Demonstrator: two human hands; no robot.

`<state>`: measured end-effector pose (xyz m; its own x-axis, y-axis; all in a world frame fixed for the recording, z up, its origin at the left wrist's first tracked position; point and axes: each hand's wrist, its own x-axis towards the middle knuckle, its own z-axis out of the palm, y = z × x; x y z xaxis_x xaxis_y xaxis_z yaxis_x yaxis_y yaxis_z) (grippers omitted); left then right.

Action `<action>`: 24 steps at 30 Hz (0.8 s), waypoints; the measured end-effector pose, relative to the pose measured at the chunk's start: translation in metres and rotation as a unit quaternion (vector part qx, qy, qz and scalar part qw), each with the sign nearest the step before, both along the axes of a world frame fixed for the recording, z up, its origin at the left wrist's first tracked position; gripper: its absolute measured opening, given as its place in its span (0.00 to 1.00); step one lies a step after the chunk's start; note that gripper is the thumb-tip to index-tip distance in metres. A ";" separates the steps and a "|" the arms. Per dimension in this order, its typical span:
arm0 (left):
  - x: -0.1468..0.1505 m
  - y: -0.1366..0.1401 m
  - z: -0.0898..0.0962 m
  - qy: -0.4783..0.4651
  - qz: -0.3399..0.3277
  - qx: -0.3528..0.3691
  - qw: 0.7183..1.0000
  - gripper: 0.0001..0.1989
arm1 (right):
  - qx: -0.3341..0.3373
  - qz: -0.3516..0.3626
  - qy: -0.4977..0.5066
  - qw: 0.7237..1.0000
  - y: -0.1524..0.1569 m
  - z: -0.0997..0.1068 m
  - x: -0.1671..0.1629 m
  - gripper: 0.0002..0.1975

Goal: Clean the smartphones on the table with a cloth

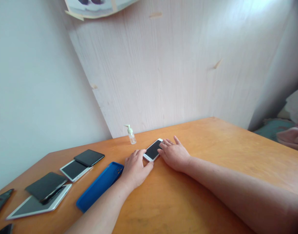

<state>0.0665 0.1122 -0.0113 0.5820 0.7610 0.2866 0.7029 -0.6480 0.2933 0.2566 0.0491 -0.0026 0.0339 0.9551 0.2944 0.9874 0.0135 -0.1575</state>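
Note:
A white smartphone (153,150) with a dark screen lies flat on the table, screen up. My left hand (135,167) is at its lower left corner, fingers along the left edge and thumb by the bottom end, gripping it. From the right, my right hand (174,155) reaches over the screen's right side. Its fingertips and thumb are drawn close together there, and the little finger sticks out. A small pale patch shows at those fingertips, too small to name. Beside my left wrist lies an open-faced blue phone case (100,185).
A clear pump bottle (132,137) stands behind the phone. At left, a black device (89,157) overlaps a white one (74,169), and a dark device (45,185) rests on a white tablet (22,208). The wooden table (227,146) meets a panelled wall. Another person's hand (292,135) appears at far right.

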 end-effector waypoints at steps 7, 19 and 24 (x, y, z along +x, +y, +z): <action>-0.001 0.002 -0.001 0.002 -0.006 0.005 1.000 0.21 | -0.018 0.154 0.036 0.987 -0.011 0.004 -0.017 0.23; -0.001 0.004 -0.005 -0.008 -0.008 0.010 1.000 0.22 | -0.045 0.158 0.034 0.986 -0.010 0.007 -0.015 0.25; 0.000 0.002 -0.003 -0.017 -0.012 0.009 1.000 0.21 | -0.052 0.036 0.036 0.997 0.000 0.002 -0.002 0.25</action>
<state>0.0661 0.1140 -0.0141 0.5894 0.7419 0.3197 0.6769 -0.6696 0.3057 0.2544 0.0495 -0.0001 -0.0174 0.9810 0.1933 0.9706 0.0630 -0.2324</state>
